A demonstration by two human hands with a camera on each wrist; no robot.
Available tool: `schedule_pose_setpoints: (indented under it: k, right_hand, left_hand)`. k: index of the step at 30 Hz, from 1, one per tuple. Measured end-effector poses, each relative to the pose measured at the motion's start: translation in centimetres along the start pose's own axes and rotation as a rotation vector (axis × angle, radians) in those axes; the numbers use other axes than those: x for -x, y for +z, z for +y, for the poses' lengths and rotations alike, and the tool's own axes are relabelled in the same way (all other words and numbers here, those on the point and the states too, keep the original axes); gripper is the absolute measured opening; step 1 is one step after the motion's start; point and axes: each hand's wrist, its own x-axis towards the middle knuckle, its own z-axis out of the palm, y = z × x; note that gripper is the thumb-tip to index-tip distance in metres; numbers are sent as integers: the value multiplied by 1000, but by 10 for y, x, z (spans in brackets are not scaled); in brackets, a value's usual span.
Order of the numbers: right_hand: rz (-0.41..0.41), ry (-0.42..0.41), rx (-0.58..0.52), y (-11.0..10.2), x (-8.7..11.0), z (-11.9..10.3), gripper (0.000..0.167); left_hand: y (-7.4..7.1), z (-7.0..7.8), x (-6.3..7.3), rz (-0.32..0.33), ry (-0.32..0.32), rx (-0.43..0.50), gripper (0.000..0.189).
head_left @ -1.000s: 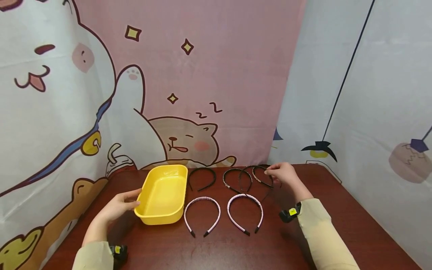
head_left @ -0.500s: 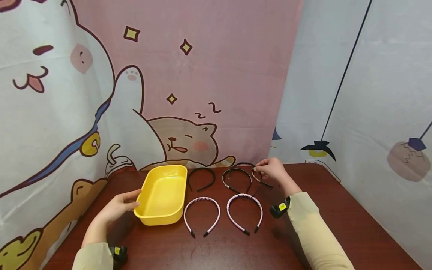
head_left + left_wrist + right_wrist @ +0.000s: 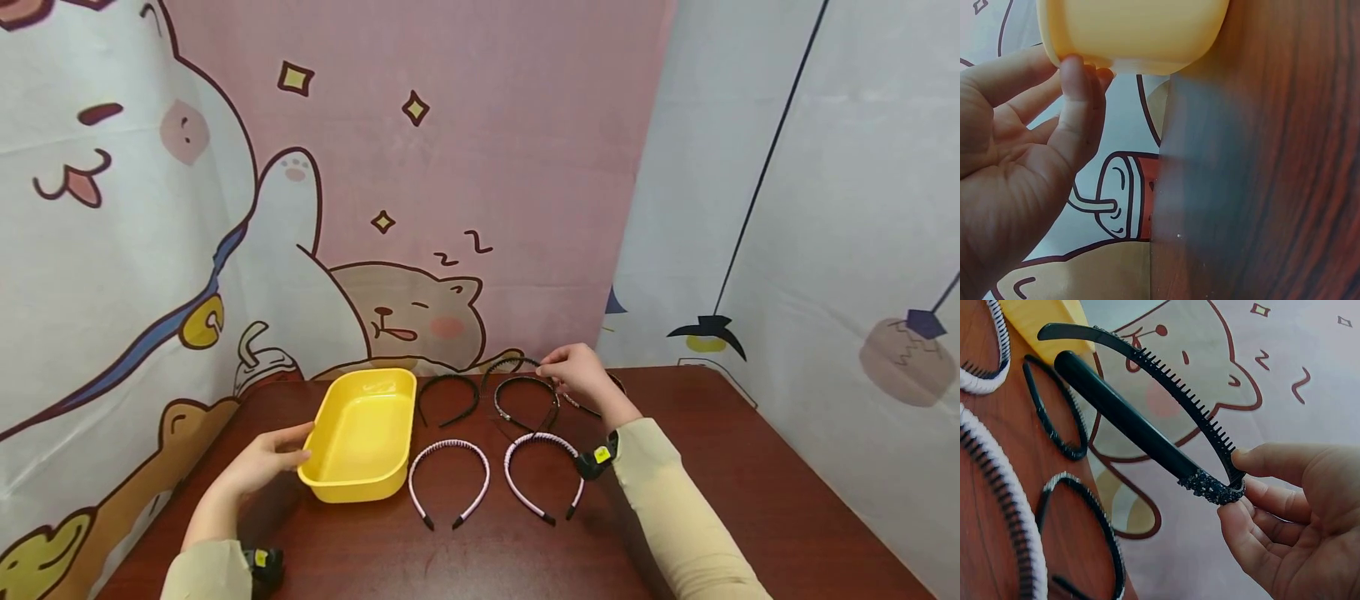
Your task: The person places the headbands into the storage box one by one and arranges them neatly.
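Observation:
My left hand (image 3: 266, 462) holds the near left side of the yellow plastic tray (image 3: 360, 490), its thumb at the wall in the left wrist view (image 3: 1135, 37). Raised over the back of the table, a black headband (image 3: 1125, 425) with comb teeth and dark glittery stones is pinched at its curved top by my right hand (image 3: 581, 375). Below it lies a black headband (image 3: 525, 380) with shiny trim. Another one (image 3: 588, 408) is partly hidden behind my right hand. A plain-looking black headband (image 3: 450, 375) lies beside the tray.
Two pale pink, ribbon-wrapped headbands (image 3: 450, 442) lie in front of the black ones, ends toward me. The brown wooden table (image 3: 480, 558) ends at a cartoon-printed cloth (image 3: 555, 208) at the back and sides.
My right hand has carried the black headband leftward, from the far right headband to above the middle one. My left hand and the tray have stayed put.

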Motion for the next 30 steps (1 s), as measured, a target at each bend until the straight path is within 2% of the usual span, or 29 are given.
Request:
schedule_pose_setpoints:
  k: [4, 11, 17, 24, 30]
  right_hand:
    - [-10, -28, 7, 7, -3, -10, 22]
    - [-16, -14, -2, 12, -2, -26, 22]
    - [-14, -36, 10, 16, -5, -35, 17]
    - [2, -51, 25, 24, -10, -43, 24]
    - [4, -74, 6, 30, -14, -50, 19]
  left_hand:
    - [0, -1, 1, -14, 22, 6, 62]
    - [2, -2, 2, -1, -1, 10, 61]
    - [0, -1, 1, 10, 9, -1, 61]
    - [0, -3, 1, 9, 5, 9, 62]
    - [0, -2, 0, 12, -1, 6, 61]
